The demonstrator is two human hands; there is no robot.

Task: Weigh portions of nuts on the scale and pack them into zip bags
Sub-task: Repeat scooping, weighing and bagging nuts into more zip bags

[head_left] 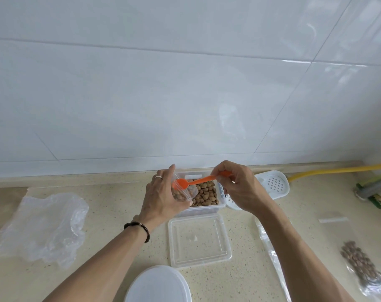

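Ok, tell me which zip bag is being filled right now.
The zip bag gripped in the left hand over the nut box, with the orange spoon at its mouth. The filled bag lies far right.

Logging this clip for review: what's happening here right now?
A person is spooning nuts into a small zip bag. The left hand holds the bag open over the clear container of nuts, while the right hand pinches the orange spoon with its bowl at the bag's mouth. The container's lid lies in front. A filled bag lies at right.
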